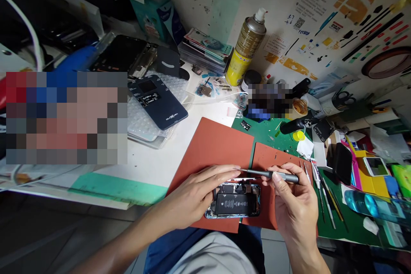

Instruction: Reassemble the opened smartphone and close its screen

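An opened smartphone point(236, 202) lies face-up near the table's front edge, its black battery point(236, 204) and inner parts exposed. My left hand point(201, 192) holds its left end, the thumb by the frame and the long fingers stretched over the far side. A thin bright edge shows beneath those fingers; what it belongs to I cannot make out. In my right hand point(293, 197) is a slim grey screwdriver point(285, 177), held almost level above the phone. Its tip points left and reaches my left fingertips; whether they touch is unclear.
Reddish-brown mats point(213, 143) lie under the work. Tweezers and pens point(327, 199) are at the right, beside a blue bottle point(369, 203). Farther back are a dark blue panel point(160, 102) on bubble wrap and a yellow spray can point(245, 49). Pixelated patches hide parts of the left and back.
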Tool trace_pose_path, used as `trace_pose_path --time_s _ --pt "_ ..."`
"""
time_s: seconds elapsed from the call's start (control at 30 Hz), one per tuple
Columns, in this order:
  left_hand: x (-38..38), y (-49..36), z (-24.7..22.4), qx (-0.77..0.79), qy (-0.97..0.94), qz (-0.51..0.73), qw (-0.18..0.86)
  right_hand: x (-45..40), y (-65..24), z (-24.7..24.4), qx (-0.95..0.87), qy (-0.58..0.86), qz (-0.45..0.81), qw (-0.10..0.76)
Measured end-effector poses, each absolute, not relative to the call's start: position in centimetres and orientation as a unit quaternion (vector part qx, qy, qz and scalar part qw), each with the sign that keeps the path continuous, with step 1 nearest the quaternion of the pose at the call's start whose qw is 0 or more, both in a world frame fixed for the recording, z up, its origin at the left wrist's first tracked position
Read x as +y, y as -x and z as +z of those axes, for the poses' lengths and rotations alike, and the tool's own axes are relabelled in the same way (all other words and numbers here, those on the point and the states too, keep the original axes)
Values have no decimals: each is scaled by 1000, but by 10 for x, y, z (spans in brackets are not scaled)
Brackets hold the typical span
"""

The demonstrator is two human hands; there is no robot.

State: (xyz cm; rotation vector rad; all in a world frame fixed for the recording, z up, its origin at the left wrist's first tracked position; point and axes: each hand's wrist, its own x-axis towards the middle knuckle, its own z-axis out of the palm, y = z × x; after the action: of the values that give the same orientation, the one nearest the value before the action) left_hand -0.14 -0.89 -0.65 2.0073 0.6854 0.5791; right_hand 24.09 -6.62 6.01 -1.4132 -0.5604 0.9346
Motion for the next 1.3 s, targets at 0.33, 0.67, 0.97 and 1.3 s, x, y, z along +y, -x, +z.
trace_pose_path --time_s 0.33,0.67,0.97,1.3 --pt "-8 1 -5 277 -815 234 453 -65 -240 60 -252 624 402 620" --pt "-8 1 -4 282 -814 237 449 -65 -242 59 -249 619 406 624" --pt "-8 1 -4 284 -813 231 453 -64 -242 59 -253 618 408 623" --pt "-8 1 -4 279 -813 234 453 -64 -242 58 -251 618 408 624"
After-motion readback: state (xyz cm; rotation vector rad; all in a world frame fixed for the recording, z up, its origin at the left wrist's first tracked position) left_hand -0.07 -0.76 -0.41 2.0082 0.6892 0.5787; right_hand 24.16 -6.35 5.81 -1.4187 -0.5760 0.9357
